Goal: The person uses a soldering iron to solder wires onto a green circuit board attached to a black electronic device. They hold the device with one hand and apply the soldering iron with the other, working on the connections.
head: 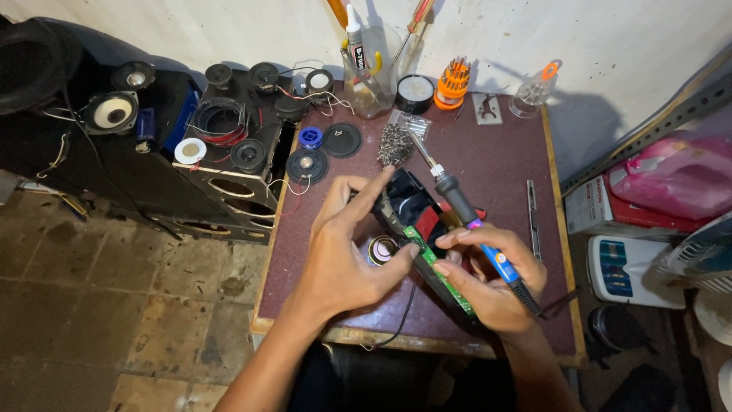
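Black round speaker cones (248, 155) on dark cabinets at left, left hand (347, 252) half-curled, fingertips touching a narrow green circuit board (431, 263) at table centre, right hand (492, 278) closed around a blue-handled soldering iron (465, 210), grainy maroon tabletop (488, 152), slim metal tweezers (533, 217) at right.

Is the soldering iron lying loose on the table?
No, the soldering iron is held in the right hand, its tip pointing away up the table, beside the green circuit board.
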